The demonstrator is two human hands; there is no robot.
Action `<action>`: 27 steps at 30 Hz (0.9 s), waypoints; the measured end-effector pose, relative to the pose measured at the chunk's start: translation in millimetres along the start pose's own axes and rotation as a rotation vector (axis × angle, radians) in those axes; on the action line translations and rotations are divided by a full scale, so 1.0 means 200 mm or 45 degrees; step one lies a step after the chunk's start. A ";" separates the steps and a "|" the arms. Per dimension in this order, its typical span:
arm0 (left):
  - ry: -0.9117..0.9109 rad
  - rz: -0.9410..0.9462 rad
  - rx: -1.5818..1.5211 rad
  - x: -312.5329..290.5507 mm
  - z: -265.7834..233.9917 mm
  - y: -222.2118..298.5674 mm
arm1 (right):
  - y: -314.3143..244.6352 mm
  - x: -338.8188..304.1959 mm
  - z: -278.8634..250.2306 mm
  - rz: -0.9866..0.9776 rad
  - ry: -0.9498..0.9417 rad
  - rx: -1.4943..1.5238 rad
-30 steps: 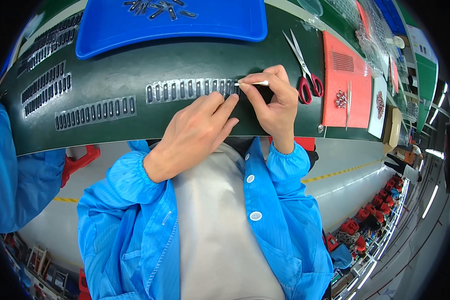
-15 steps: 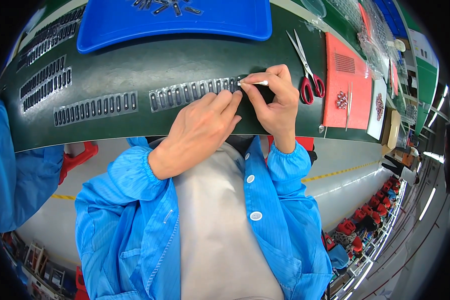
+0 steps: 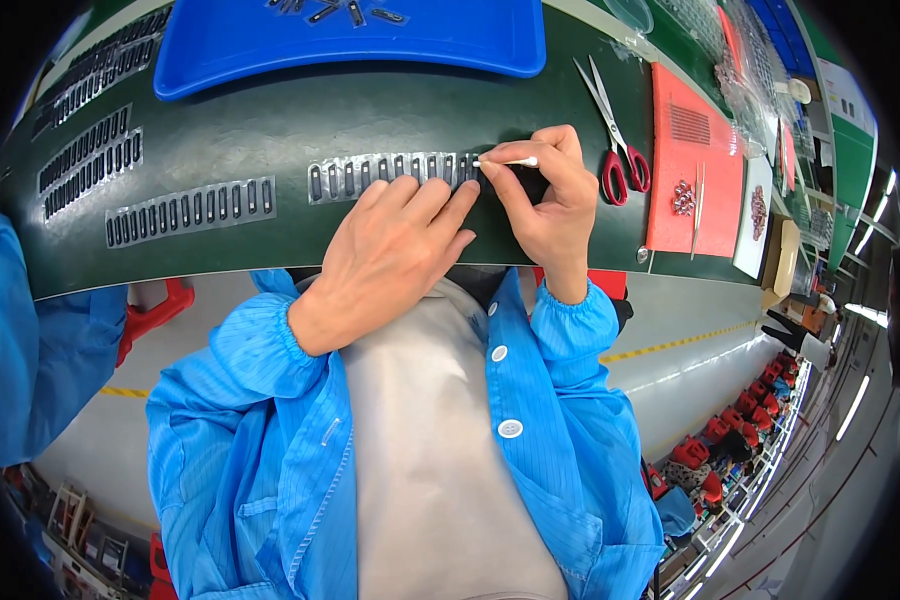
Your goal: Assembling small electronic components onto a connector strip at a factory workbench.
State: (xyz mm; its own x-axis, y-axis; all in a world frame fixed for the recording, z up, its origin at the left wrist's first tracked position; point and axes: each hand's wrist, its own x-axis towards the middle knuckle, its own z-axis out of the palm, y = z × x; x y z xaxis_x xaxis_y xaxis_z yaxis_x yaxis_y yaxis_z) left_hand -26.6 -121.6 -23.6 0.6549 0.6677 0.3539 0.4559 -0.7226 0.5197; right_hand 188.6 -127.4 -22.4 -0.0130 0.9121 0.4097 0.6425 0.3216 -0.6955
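Observation:
A strip of small black oblong parts on clear film (image 3: pixel 348 178) lies on the dark green tabletop in front of me. My left hand (image 3: pixel 385 255) rests on its lower edge with fingers stretched flat, hiding part of the strip. At the strip's right end, my right hand (image 3: pixel 550 195) pinches a white cotton swab (image 3: pixel 515 161) between thumb and fingers. One white tip points left, at the last black parts; whether it touches them I cannot tell.
Left are another strip (image 3: pixel 192 212) and several more strips (image 3: pixel 90 165). A blue tray (image 3: pixel 350 50) with loose black parts stands at the far side. To the right lie red-handled scissors (image 3: pixel 615 150) and a red mat (image 3: pixel 670 160) bearing tweezers (image 3: pixel 698 210) and small metallic pieces. A blue sleeve (image 3: pixel 30 340) shows far left.
The strip's left end has shifted slightly right and away from me. My left hand has slid a little to the left, while my right hand with the swab stays nearly in place.

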 end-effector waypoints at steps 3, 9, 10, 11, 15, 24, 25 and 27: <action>0.010 0.046 0.093 0.00 0.00 0.00 | 0.00 0.01 0.00 -0.018 -0.014 -0.033; -0.002 0.039 0.122 0.00 0.00 0.01 | -0.01 0.01 0.00 -0.015 0.011 -0.062; -0.002 0.035 0.124 0.00 0.00 0.01 | -0.02 0.01 0.00 -0.017 0.010 -0.062; -0.001 0.031 0.126 0.00 0.00 0.01 | -0.02 0.00 -0.01 0.016 0.012 -0.019; 0.026 0.068 0.067 0.00 0.00 0.01 | -0.03 0.01 0.00 0.043 0.021 0.048; 0.012 0.043 0.087 -0.01 0.00 -0.01 | -0.02 0.03 0.02 -0.078 -0.008 -0.096; 0.011 0.039 0.097 -0.02 0.00 -0.01 | -0.02 0.02 0.02 -0.082 -0.011 -0.112; 0.010 0.031 0.116 -0.02 0.00 -0.01 | -0.02 0.02 0.01 -0.066 -0.021 -0.095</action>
State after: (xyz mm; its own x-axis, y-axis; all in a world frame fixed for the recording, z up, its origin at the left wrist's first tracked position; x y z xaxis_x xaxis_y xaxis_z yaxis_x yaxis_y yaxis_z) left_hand -30.2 -122.4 -25.7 0.6620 0.6510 0.3715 0.4931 -0.7515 0.4383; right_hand 183.9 -124.1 -19.8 -0.0598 0.8988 0.4342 0.6959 0.3495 -0.6274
